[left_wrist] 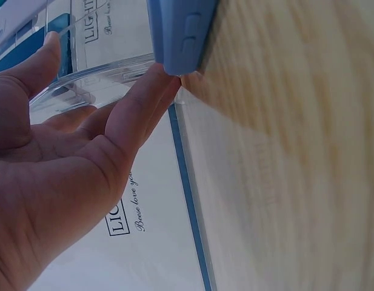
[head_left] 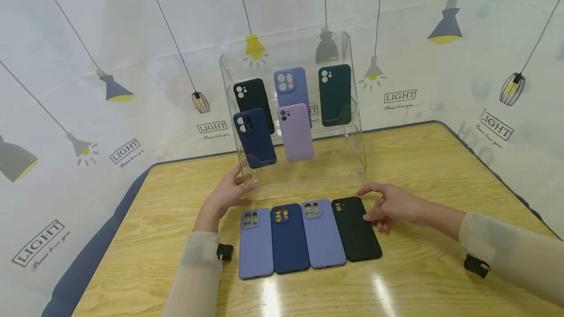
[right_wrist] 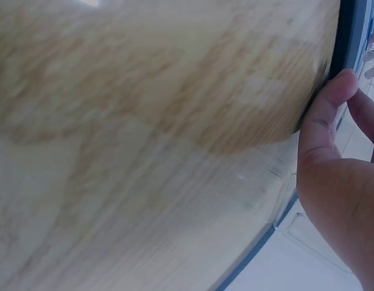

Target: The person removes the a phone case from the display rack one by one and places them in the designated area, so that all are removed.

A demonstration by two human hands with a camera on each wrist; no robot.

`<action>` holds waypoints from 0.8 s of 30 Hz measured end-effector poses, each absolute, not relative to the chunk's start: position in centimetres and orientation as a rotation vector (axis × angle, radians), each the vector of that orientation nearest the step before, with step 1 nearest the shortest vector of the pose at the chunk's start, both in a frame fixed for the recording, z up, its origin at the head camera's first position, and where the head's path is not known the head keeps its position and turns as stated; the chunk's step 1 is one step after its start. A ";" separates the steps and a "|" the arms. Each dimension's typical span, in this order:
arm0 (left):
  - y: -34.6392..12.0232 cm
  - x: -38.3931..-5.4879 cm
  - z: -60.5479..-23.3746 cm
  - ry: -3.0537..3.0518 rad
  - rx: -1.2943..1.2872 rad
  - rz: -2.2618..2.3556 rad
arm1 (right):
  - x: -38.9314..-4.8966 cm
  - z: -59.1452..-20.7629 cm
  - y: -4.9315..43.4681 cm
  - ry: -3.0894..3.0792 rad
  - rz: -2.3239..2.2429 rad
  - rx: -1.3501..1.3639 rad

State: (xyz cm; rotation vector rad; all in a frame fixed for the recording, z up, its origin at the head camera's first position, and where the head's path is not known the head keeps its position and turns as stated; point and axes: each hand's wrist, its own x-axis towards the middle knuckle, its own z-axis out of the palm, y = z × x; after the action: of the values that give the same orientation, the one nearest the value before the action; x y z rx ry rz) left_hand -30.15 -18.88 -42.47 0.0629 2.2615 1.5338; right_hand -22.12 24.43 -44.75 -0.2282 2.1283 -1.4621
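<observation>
My left hand (head_left: 226, 192) is at the lower left corner of a clear acrylic display stand (head_left: 304, 177), thumb spread from its extended fingers. In the left wrist view those fingers reach past the end of a lavender phone case (left_wrist: 182, 36). My right hand (head_left: 389, 207) touches the right edge of a black phone case (head_left: 359, 231) with its thumb, index finger stretched toward the top corner. Left of it, side by side on the table, lie a lavender phone case (head_left: 324, 238), a navy phone case (head_left: 291, 246) and another lavender phone case (head_left: 257, 256).
Tiers of the stand hold a black case (head_left: 257, 94), a lavender case (head_left: 291, 82), a dark green case (head_left: 336, 92), a navy case (head_left: 255, 138) and a lilac case (head_left: 297, 133). The wood-grain table (head_left: 423, 160) ends at a lamp-printed backdrop (head_left: 410, 48).
</observation>
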 end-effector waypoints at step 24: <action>-19.3 -30.4 -42.8 2.228 0.110 1.546 | -25.4 -34.2 21.6 2.259 -1.373 -0.357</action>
State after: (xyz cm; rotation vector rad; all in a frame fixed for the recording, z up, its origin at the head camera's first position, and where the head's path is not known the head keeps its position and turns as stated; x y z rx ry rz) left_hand -30.38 -19.26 -42.77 0.1099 2.2277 1.5459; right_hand -25.45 21.64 -34.16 -0.3574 2.2590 -1.3730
